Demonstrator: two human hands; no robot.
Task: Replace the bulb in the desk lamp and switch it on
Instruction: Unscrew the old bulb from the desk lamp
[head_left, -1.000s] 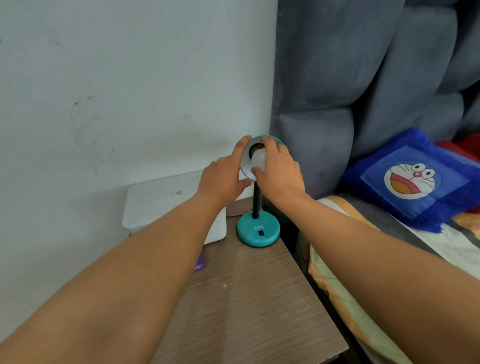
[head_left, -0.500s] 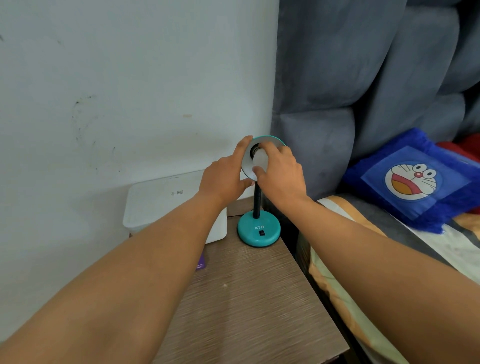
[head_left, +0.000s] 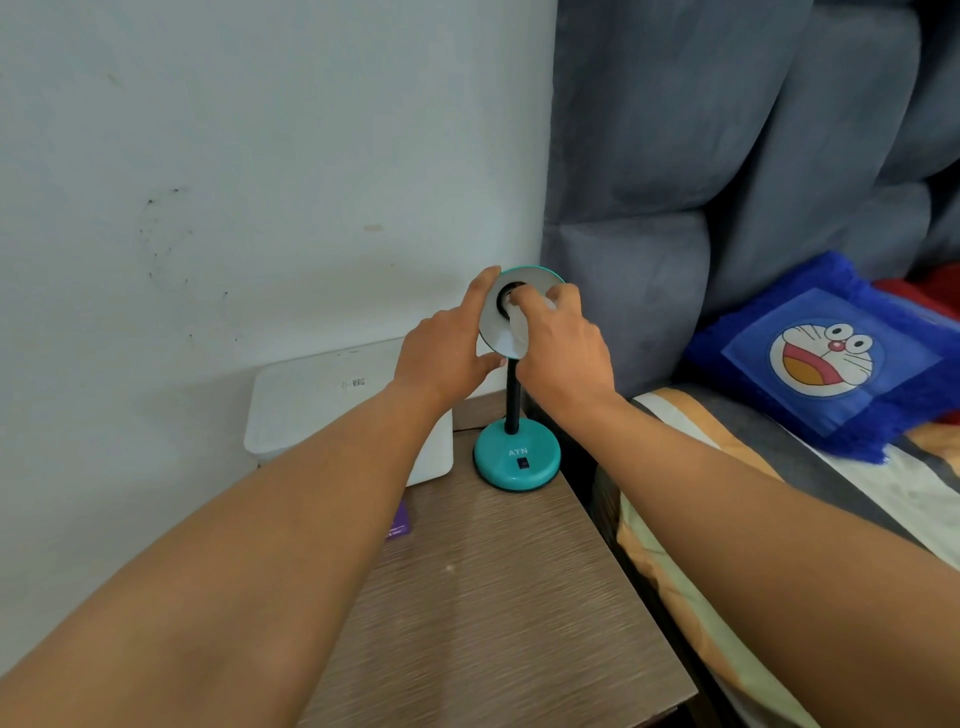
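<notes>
Both hands (head_left: 452, 353) at lamp shade (head_left: 496, 332)

Soft, even daylight fills the room, shadows faint on the desk (head_left: 493, 597), edges bowed and slightly blurred.

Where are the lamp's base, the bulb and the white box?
lamp's base (head_left: 517, 462): head view, teal top by the switch.
bulb (head_left: 519, 328): head view, white body below the fingers.
white box (head_left: 322, 395): head view, lid.

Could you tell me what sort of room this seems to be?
Most likely a bedroom: a padded grey headboard, a cartoon cushion on bedding, and a bedside table carrying the lamp.
</notes>
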